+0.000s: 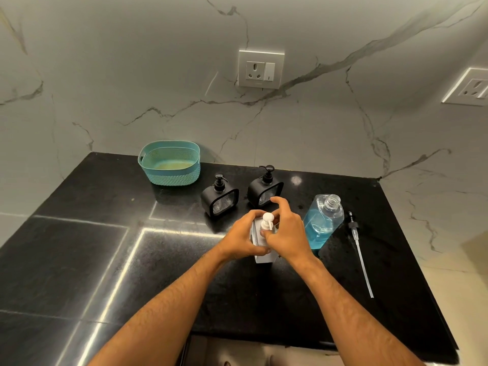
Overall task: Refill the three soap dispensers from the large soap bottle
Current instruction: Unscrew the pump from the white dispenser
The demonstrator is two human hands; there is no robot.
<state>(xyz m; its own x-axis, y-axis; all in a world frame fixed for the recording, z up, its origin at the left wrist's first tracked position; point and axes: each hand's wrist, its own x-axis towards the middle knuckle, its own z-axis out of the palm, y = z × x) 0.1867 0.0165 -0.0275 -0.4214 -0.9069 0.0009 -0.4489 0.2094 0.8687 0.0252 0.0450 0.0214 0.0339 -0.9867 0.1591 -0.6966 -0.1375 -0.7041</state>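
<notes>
A white soap dispenser [264, 256] stands on the black counter [132, 260] in the middle. My left hand [244, 237] grips its body from the left. My right hand [286, 231] curls its fingers round the white pump head [267, 220] on top. Two black dispensers, one on the left [219, 198] and one on the right [264, 190], stand just behind, pumps fitted. The large clear soap bottle [323, 220], uncapped and roughly half full of blue soap, stands right of my hands. Its pump with long tube [360, 253] lies on the counter beside it.
A teal basket [169, 165] sits at the back left against the marble wall. Wall sockets [261, 68] are above the counter. The counter's right edge runs close to the loose pump tube.
</notes>
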